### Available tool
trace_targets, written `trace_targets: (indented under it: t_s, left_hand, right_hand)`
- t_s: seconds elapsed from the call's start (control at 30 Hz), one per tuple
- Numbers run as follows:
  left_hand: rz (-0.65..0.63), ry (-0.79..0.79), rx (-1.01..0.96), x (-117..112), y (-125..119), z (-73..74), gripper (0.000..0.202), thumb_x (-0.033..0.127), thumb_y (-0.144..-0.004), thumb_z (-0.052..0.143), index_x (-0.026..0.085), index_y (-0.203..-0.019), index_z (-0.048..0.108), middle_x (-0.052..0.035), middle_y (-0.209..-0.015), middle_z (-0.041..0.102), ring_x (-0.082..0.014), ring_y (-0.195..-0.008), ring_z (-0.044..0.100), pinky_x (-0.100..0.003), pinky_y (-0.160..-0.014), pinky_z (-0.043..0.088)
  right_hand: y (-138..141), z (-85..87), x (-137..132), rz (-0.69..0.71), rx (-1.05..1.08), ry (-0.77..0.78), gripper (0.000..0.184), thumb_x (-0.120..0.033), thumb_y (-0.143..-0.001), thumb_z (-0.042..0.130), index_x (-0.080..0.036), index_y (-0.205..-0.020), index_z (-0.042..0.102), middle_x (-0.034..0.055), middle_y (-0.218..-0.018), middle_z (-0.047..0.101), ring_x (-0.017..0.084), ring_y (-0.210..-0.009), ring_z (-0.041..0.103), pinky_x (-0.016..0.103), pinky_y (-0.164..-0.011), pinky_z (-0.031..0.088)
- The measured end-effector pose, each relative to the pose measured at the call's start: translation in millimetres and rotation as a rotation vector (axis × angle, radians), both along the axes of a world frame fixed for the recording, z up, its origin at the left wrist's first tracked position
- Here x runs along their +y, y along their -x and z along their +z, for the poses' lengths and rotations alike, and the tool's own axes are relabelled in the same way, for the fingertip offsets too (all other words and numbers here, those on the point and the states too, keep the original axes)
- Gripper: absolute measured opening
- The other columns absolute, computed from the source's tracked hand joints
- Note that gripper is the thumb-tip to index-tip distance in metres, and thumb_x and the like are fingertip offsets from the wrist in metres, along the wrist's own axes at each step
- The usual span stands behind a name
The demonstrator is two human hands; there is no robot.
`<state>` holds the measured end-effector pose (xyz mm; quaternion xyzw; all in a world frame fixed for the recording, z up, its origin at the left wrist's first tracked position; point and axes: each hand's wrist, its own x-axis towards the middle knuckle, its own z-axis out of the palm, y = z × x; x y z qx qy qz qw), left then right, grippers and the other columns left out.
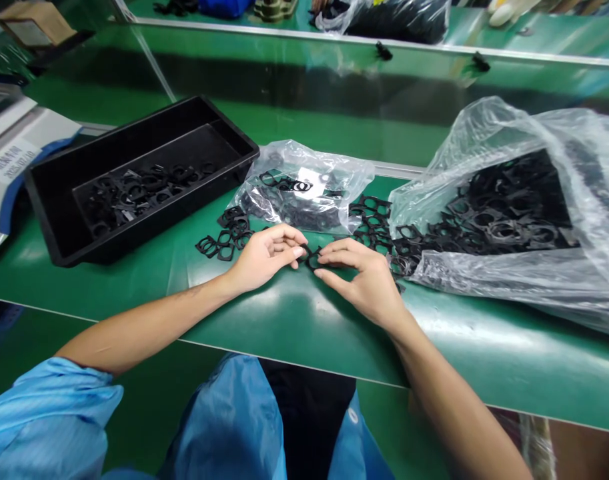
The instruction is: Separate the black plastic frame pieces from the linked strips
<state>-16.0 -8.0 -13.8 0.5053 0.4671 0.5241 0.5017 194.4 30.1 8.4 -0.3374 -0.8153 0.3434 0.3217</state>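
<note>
My left hand (267, 257) and my right hand (364, 280) meet over the green table, fingers pinched together on a small black plastic ring part (310, 257) held between them. Just left of my left hand lie a few loose black ring parts (224, 240). More black ring parts (371, 223) are heaped behind my right hand, spilling from a big clear plastic bag (514, 200) full of them. A smaller clear bag (304, 187) with a few parts lies behind my hands.
A black plastic tray (84, 247) holding several ring parts stands at the left. A white device (14, 153) sits at the far left edge. A metal rail (334, 40) crosses the back, with bags and items beyond it. The green table's front edge (284, 357) runs close to my lap.
</note>
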Motion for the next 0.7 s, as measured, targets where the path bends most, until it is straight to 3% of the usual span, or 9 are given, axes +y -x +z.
trace_targets:
  t_s: [0.13, 0.33, 0.5, 0.6, 0.7]
  left_hand:
    - [0.013, -0.021, 0.03, -0.4, -0.6, 0.4, 0.023, 0.034, -0.082, 0.077, 0.013, -0.09, 0.069, -0.0006, -0.077, 0.069, -0.0083, -0.059, 0.065, -0.022, -0.062, 0.058]
    - [0.012, -0.021, 0.005, -3.6, -2.3, -0.8, 0.018, 0.028, -0.082, 0.077, 0.014, -0.091, 0.068, -0.0022, -0.076, 0.072, -0.0108, -0.063, 0.069, -0.022, -0.064, 0.06]
    - [0.053, -0.118, 0.091, -4.4, -1.9, -1.8, 0.011, 0.023, -0.082, 0.076, 0.015, -0.087, 0.071, -0.0022, -0.081, 0.073, -0.0108, -0.068, 0.07, -0.021, -0.067, 0.06]
    - [0.068, -0.173, 0.142, -5.6, -1.8, -2.9, 0.012, 0.025, -0.083, 0.075, 0.015, -0.089, 0.072, -0.0023, -0.085, 0.073, -0.0102, -0.067, 0.069, -0.021, -0.065, 0.06]
    - [0.078, -0.214, 0.176, -7.7, -2.0, -3.7, 0.015, 0.029, -0.086, 0.073, 0.015, -0.092, 0.072, -0.002, -0.084, 0.072, -0.0089, -0.062, 0.067, -0.02, -0.061, 0.06]
  right_hand:
    - [2.6, -3.9, -2.0, -0.03, 0.0, 0.013, 0.013, -0.014, -0.088, 0.065, -0.02, -0.087, 0.077, 0.0074, -0.096, 0.074, 0.02, -0.086, 0.072, 0.034, -0.08, 0.062]
    - [4.5, -5.0, -5.8, -0.067, -0.03, 0.045, 0.034, -0.007, -0.086, 0.059, -0.021, -0.113, 0.075, 0.0076, -0.105, 0.071, 0.019, -0.084, 0.071, 0.033, -0.079, 0.064]
    - [4.4, -2.4, -4.7, -0.094, -0.028, 0.07, 0.017, -0.014, -0.087, 0.064, -0.021, -0.094, 0.078, 0.0054, -0.088, 0.072, 0.019, -0.078, 0.07, 0.033, -0.076, 0.062]
    - [4.6, -0.9, -3.0, -0.137, 0.049, 0.164, 0.005, -0.021, -0.084, 0.071, -0.019, -0.083, 0.076, 0.0042, -0.08, 0.071, 0.017, -0.073, 0.069, 0.03, -0.07, 0.059]
    - [5.8, 0.2, -2.2, -0.188, 0.165, 0.382, 0.018, -0.034, -0.079, 0.079, -0.018, -0.079, 0.072, 0.0023, -0.074, 0.069, 0.016, -0.064, 0.068, 0.028, -0.062, 0.058]
